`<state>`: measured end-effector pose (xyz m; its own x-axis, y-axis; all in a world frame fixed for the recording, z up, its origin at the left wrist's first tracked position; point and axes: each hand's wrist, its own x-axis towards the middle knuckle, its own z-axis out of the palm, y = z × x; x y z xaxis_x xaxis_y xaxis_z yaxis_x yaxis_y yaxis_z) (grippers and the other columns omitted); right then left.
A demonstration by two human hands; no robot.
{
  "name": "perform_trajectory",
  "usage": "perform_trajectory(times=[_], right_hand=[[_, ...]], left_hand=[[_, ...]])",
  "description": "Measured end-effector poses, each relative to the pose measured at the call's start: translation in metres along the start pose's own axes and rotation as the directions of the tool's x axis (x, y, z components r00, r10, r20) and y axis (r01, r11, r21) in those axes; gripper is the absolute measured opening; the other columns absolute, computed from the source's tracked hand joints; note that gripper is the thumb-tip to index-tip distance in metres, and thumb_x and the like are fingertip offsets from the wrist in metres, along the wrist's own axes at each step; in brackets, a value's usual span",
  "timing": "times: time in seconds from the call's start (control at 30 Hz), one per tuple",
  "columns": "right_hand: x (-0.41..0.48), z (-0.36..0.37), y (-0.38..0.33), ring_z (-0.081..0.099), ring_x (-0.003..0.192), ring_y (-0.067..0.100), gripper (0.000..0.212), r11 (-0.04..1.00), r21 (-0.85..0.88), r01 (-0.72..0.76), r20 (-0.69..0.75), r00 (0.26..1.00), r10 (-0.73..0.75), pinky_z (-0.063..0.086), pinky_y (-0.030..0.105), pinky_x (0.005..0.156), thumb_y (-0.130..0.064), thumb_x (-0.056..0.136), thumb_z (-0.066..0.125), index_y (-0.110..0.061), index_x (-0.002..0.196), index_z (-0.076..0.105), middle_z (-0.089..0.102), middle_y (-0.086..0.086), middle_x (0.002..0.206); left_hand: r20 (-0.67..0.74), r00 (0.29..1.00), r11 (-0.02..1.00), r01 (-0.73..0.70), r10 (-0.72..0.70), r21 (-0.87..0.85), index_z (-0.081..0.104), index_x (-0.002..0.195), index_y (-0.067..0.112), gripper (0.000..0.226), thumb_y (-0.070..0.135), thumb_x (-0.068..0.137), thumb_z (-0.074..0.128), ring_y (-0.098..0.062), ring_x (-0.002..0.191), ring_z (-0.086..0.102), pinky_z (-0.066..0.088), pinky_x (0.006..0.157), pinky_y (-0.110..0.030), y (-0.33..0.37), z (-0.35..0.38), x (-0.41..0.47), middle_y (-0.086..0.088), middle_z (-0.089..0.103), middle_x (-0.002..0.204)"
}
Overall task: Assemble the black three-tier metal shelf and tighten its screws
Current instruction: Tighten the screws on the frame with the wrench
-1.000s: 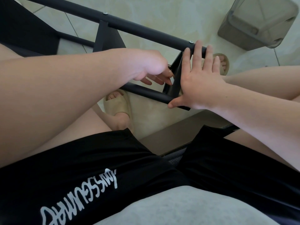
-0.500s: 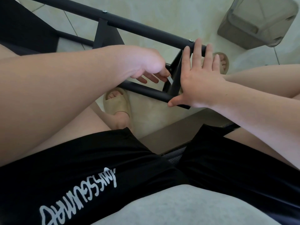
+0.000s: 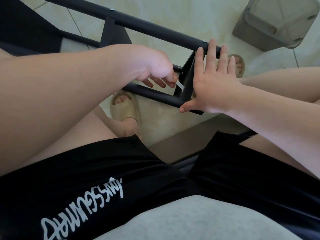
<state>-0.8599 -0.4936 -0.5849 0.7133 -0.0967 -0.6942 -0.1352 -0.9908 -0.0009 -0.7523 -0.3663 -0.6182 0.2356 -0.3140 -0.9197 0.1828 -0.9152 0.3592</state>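
- One view: head-worn wide-angle camera, looking steeply down over the lap (image 3: pixel 107 167) to the floor (image 3: pixel 173 13).
- Close: the shelf (image 3: pixel 155 27) lies right before the lap.

Soft, even daylight fills the scene. It is brightest on the pale floor (image 3: pixel 173 18) at the top, where the tiles carry a mild sheen but no hard glare. Shadows are faint and soft-edged, with one broad dim band on the floor between the legs. The black shelf (image 3: pixel 155 26) tubes show a thin highlight, and the metal tool (image 3: pixel 180 86) in the left hand (image 3: pixel 155 66) catches a pale glint. The black shorts (image 3: pixel 86 170) lose nearly all detail. The grey shirt (image 3: pixel 190 220) at the bottom is out of focus. Wide-angle distortion bows the tubes and swells the forearms toward the edges.
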Motion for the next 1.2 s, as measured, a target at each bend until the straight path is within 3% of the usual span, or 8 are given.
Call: perform_trajectory(times=[0.57, 0.77, 0.87, 1.0, 1.07, 1.13, 1.2], right_hand=[[0.001, 0.002, 0.000, -0.020, 0.147, 0.054, 0.152, 1.000, -0.009, -0.006, -0.008, 1.000, 0.006, 0.001, 0.063, 0.122, -0.084, 0.065, 0.068, -0.001, 0.154, -0.023, -0.031, 0.028, 0.159], [0.002, 0.003, 0.001, -0.020, 0.147, 0.054, 0.152, 1.000, -0.016, -0.012, -0.005, 1.000, 0.012, 0.001, 0.063, 0.122, -0.084, 0.065, 0.067, -0.002, 0.154, -0.024, -0.031, 0.028, 0.159], [0.003, 0.003, 0.001, -0.021, 0.147, 0.054, 0.152, 1.000, -0.021, -0.015, -0.001, 1.000, 0.015, 0.001, 0.063, 0.122, -0.085, 0.065, 0.067, -0.002, 0.154, -0.024, -0.032, 0.028, 0.159], [0.003, 0.002, 0.001, -0.021, 0.147, 0.053, 0.152, 1.000, -0.019, -0.018, 0.007, 1.000, 0.018, 0.001, 0.063, 0.122, -0.084, 0.065, 0.068, -0.002, 0.154, -0.025, -0.032, 0.027, 0.159], [0.002, -0.001, 0.002, -0.021, 0.148, 0.051, 0.152, 1.000, -0.024, -0.011, 0.029, 1.000, 0.012, 0.000, 0.063, 0.122, -0.085, 0.064, 0.068, -0.004, 0.154, -0.025, -0.032, 0.025, 0.159], [0.003, -0.012, 0.007, -0.013, 0.152, 0.048, 0.148, 1.000, 0.001, -0.003, 0.064, 0.998, 0.003, 0.006, 0.061, 0.123, -0.086, 0.063, 0.067, -0.012, 0.158, -0.019, -0.024, 0.020, 0.164], [0.006, -0.030, 0.015, 0.017, 0.151, 0.043, 0.131, 0.995, 0.098, 0.011, 0.044, 0.999, -0.016, 0.027, 0.056, 0.117, -0.083, 0.066, 0.069, -0.021, 0.161, 0.005, 0.009, 0.016, 0.167]], left_hand=[[0.010, 0.998, 0.980, -0.069, 0.068, 0.189, 0.070, 0.081, 0.023, 0.016, 0.017, 0.095, 0.063, -0.011, 0.091, 0.060, 0.045, 0.080, -0.032, -0.006, 0.001, 0.000, 0.006, 0.069, 0.097], [0.026, 0.997, 0.972, -0.078, 0.074, 0.224, 0.068, 0.078, 0.024, 0.019, 0.015, 0.094, 0.063, -0.008, 0.079, 0.055, 0.040, 0.070, -0.029, -0.006, 0.002, -0.001, 0.009, 0.063, 0.083], [0.030, 0.996, 0.963, -0.083, 0.078, 0.257, 0.067, 0.080, 0.024, 0.017, 0.015, 0.094, 0.064, -0.010, 0.077, 0.052, 0.039, 0.068, -0.027, -0.006, 0.004, -0.002, 0.006, 0.061, 0.084], [0.046, 0.998, 0.961, -0.051, 0.040, 0.272, 0.069, 0.088, 0.021, 0.010, 0.018, 0.095, 0.063, -0.013, 0.082, 0.055, 0.042, 0.079, -0.031, -0.003, 0.005, -0.003, 0.005, 0.063, 0.089], [0.018, 0.999, 0.923, -0.044, 0.040, 0.383, 0.071, 0.093, 0.020, 0.012, 0.023, 0.097, 0.060, -0.013, 0.087, 0.059, 0.047, 0.081, -0.035, 0.002, -0.002, -0.006, 0.004, 0.067, 0.097], [-0.055, 0.995, 0.830, -0.034, 0.078, 0.556, 0.073, 0.104, 0.015, 0.019, 0.024, 0.099, 0.058, -0.022, 0.095, 0.063, 0.051, 0.090, -0.039, 0.010, -0.015, -0.010, -0.003, 0.069, 0.104], [-0.110, 0.988, 0.792, -0.021, 0.112, 0.610, 0.073, 0.107, 0.012, 0.021, 0.023, 0.099, 0.057, -0.025, 0.093, 0.064, 0.051, 0.089, -0.037, 0.017, -0.030, -0.017, -0.004, 0.071, 0.100]])
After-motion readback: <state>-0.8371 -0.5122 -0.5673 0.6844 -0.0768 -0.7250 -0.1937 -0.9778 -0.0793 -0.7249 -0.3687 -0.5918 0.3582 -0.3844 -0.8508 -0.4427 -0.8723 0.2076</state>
